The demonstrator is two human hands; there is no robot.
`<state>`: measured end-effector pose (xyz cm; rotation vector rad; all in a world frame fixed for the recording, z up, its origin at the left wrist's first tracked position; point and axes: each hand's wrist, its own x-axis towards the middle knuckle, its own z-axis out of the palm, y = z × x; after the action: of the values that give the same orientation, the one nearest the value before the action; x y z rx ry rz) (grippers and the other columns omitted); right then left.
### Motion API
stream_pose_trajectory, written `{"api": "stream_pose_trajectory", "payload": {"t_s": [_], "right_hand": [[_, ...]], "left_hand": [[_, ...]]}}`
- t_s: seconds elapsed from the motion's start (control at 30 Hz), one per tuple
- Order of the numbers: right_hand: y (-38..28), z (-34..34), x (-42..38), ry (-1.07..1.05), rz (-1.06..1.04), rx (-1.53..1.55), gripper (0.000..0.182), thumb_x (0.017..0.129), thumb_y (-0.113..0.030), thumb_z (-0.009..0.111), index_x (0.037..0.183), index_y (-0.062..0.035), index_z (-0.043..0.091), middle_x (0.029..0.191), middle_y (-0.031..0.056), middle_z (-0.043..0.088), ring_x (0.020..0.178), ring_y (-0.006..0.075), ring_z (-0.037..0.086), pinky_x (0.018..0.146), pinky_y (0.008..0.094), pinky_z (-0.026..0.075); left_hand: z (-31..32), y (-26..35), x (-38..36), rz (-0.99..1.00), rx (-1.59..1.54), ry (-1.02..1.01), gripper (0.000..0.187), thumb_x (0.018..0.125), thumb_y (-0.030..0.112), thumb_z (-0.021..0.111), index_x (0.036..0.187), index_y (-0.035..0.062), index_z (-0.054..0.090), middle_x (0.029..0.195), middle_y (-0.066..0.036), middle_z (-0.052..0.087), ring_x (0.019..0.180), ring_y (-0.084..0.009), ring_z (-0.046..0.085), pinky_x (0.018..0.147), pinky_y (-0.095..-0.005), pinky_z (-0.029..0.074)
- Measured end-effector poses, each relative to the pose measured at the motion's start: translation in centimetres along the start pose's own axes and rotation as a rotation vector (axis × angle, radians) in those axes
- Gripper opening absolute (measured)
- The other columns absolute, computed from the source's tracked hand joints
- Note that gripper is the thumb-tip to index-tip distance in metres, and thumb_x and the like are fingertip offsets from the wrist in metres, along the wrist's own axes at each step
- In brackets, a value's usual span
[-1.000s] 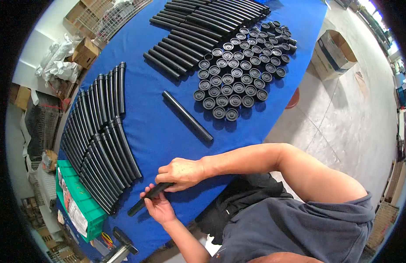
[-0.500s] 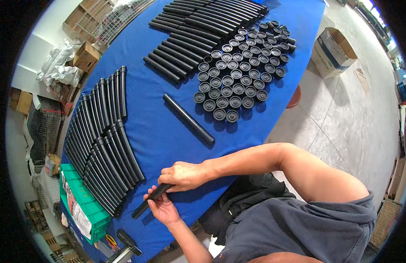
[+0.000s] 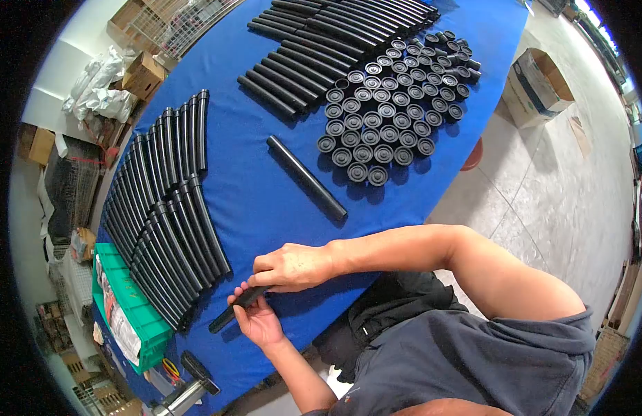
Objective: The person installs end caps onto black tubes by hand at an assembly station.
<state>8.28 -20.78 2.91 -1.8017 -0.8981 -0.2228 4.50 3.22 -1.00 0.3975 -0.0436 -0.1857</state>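
A short black plastic tube (image 3: 225, 319) slants over the blue cloth, held in both hands. Palm up, my left hand (image 3: 262, 324) has its fingers closed round the tube's middle. Over the tube's upper end, my right hand (image 3: 293, 267) is closed with its back to me, hiding that end and whatever may be there. Just above my hands, a single loose black tube (image 3: 307, 178) lies on the cloth. To their left are rows of capped black tubes (image 3: 172, 229), fanned side by side.
Round black end caps (image 3: 383, 111) stand grouped on the blue-covered table (image 3: 252, 201), beside stacked black tubes (image 3: 293, 73). At the lower left are a green crate (image 3: 154, 333) and a black-headed mallet (image 3: 200, 372). A cardboard box (image 3: 536, 87) stands on the floor.
My view has shifted slightly, so the table things appear a little to the right and higher. The right hand sits slightly further down over the tube's upper end; both hands keep their hold.
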Motion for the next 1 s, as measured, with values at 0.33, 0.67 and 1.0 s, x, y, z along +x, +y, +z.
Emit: {"api": "stream_pose_trajectory", "payload": {"t_s": [0.33, 0.67, 1.0], "right_hand": [[0.2, 0.0, 0.0, -0.075, 0.085, 0.029, 0.04, 0.082, -0.027, 0.074, 0.107, -0.0008, 0.058, 0.091, 0.0194, 0.064, 0.081, 0.042, 0.064, 0.071, 0.0509, 0.053], [0.6, 0.3, -0.1, -0.052, 0.046, 0.085, 0.04, 0.081, -0.025, 0.074, 0.112, -0.0044, 0.058, 0.095, 0.017, 0.06, 0.079, 0.0419, 0.063, 0.068, 0.0508, 0.053], [0.5, 0.0, 0.0, -0.074, 0.06, 0.076, 0.041, 0.082, -0.029, 0.074, 0.109, -0.0012, 0.06, 0.091, 0.0191, 0.064, 0.08, 0.0405, 0.065, 0.068, 0.0488, 0.053]], "left_hand": [[0.3, -0.2, 0.1, -0.007, 0.07, 0.027, 0.023, 0.099, 0.007, 0.059, 0.121, 0.0055, 0.06, 0.131, -0.019, 0.061, 0.13, -0.0357, 0.053, 0.107, -0.0554, 0.049], [1.1, -0.7, 0.0, 0.019, 0.067, 0.062, 0.022, 0.098, 0.007, 0.059, 0.12, 0.0049, 0.061, 0.131, -0.019, 0.062, 0.128, -0.0357, 0.055, 0.105, -0.0543, 0.051], [0.8, -0.5, 0.0, 0.021, 0.074, 0.047, 0.024, 0.097, 0.006, 0.059, 0.121, 0.0037, 0.06, 0.129, -0.019, 0.062, 0.128, -0.0357, 0.055, 0.107, -0.0534, 0.05]]}}
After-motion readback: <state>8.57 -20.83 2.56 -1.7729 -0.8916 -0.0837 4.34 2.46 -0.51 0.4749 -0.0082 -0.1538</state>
